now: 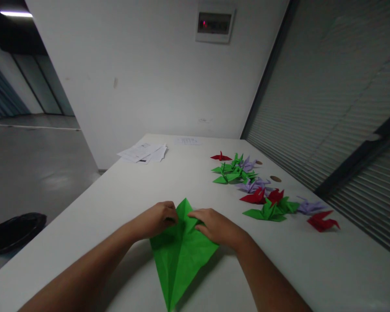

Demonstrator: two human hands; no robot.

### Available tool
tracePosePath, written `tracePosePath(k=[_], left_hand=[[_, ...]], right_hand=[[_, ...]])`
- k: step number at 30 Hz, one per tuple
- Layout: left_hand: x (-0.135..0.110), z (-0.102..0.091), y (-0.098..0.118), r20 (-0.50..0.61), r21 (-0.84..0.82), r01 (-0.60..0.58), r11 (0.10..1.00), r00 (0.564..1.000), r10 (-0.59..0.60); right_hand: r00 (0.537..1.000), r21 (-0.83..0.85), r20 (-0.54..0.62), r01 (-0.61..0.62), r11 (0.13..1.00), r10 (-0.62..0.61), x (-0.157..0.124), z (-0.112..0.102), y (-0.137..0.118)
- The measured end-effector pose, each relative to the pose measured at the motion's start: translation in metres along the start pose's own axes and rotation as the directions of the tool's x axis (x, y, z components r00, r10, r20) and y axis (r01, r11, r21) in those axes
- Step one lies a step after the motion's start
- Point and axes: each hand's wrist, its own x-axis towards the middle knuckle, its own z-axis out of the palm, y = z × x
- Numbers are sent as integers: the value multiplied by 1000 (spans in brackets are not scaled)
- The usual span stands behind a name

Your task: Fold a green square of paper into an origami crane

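A sheet of green origami paper (182, 255) with several creases lies in front of me, one corner pointing away and another towards me. My left hand (164, 217) is closed at the paper's upper left edge, with the fingers curled and the thumb partly hidden. On the upper right edge, my right hand (211, 224) pinches the paper between thumb and fingers. The far corner stands up between both hands.
Several folded paper cranes in green (269, 211), red (321, 221) and purple (247, 164) lie along the table's right side. Printed sheets (143, 151) rest at the far left of the white table (117, 195). A black-lined bin (16, 232) stands on the floor at left.
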Motion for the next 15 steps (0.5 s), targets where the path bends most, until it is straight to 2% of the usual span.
tracePosePath(k=[4, 10, 15], left_hand=[[-1, -1, 6, -5, 7, -34, 999, 999, 34], [0, -3, 19, 5, 64, -27, 998, 1000, 27], [-1, -9, 31, 10, -34, -23, 999, 1000, 23]], right_hand=[[999, 41, -43, 1, 999, 1, 1, -1, -13], [999, 3, -16, -29, 1000, 29, 8, -5, -27], [1000, 54, 12, -6, 999, 6, 10, -11, -36]])
